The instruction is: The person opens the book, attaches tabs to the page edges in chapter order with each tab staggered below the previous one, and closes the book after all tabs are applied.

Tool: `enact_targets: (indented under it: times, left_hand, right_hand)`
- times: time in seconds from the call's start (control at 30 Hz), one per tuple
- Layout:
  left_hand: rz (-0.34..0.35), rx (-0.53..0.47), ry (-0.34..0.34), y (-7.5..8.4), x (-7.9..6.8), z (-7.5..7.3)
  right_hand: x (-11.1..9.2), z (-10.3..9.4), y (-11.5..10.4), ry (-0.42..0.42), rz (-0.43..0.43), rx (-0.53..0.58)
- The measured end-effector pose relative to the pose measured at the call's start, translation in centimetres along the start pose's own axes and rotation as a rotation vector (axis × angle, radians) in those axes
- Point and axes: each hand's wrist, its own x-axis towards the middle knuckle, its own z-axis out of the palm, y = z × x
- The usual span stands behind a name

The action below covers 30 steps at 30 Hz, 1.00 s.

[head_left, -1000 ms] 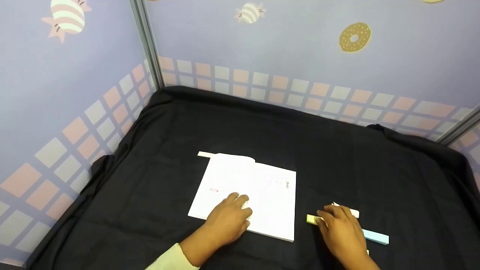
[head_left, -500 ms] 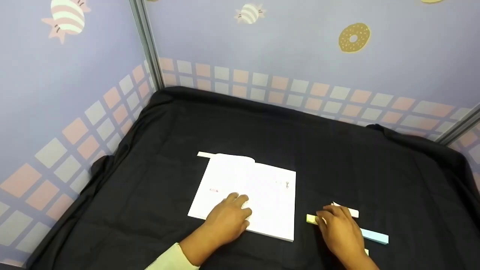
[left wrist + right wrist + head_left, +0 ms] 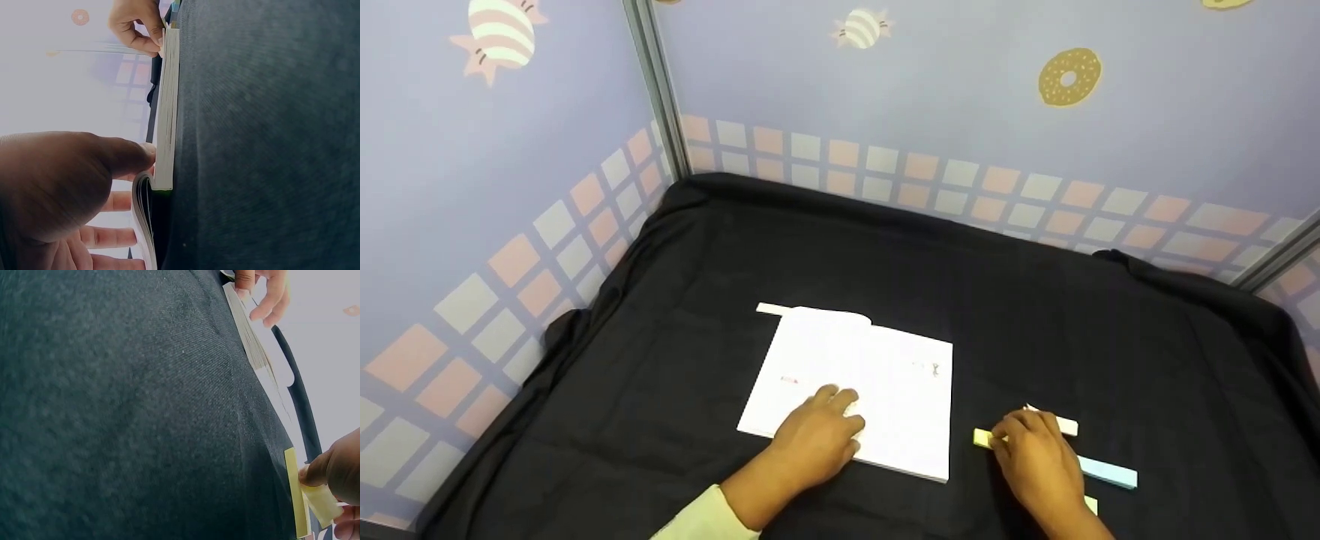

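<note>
An open book (image 3: 904, 405) with mostly white pages lies on the black cloth in the head view. My left hand (image 3: 817, 439) rests across its lower middle, thumb on the thick right-hand block and straight fingers over the curved left pages, as the left wrist view shows. Right of the book, my right hand (image 3: 1039, 457) is over a yellow sticky-note pad (image 3: 982, 438). The right wrist view shows its thumb and fingers pinching a yellow sticky note (image 3: 322, 505), lifted at an angle beside the pad.
A blue pad (image 3: 1110, 473) lies right of my right hand, with a white pad (image 3: 1067, 426) behind it and a pale yellow pad (image 3: 1092, 505) nearer me. A pale strip (image 3: 771, 308) juts from the book's far left corner. Patterned walls (image 3: 885, 90) stand behind the cloth.
My right hand has shifted slightly left over the yellow pad, its fingers closer to the thumb, and more of the blue pad shows. My left hand and the book have stayed put.
</note>
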Motion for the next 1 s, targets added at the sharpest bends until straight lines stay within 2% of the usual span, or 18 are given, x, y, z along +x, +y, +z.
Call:
enact_targets:
  times: [0.17,0.47,0.67,0.87,1.0]
  left_hand:
    - [-0.004,0.001,-0.004,-0.1,0.0,0.0]
    - [-0.006,0.005,-0.005,-0.1,0.0,0.1]
    - [0.001,0.009,-0.003,-0.1,0.0,0.1]
    - [0.008,0.023,0.002,-0.2,0.1,0.0]
    - [0.011,0.027,0.005,-0.2,0.1,0.1]
  right_hand:
    - [-0.1,0.1,-0.2,-0.018,-0.014,-0.033]
    - [-0.5,0.3,-0.1,-0.065,0.019,-0.027]
    - [0.0,-0.9,-0.6,-0.16,0.043,0.002]
    - [1.1,-1.8,-1.3,-0.173,0.068,0.029]
    - [1.7,-1.8,-1.5,-0.258,0.113,0.054]
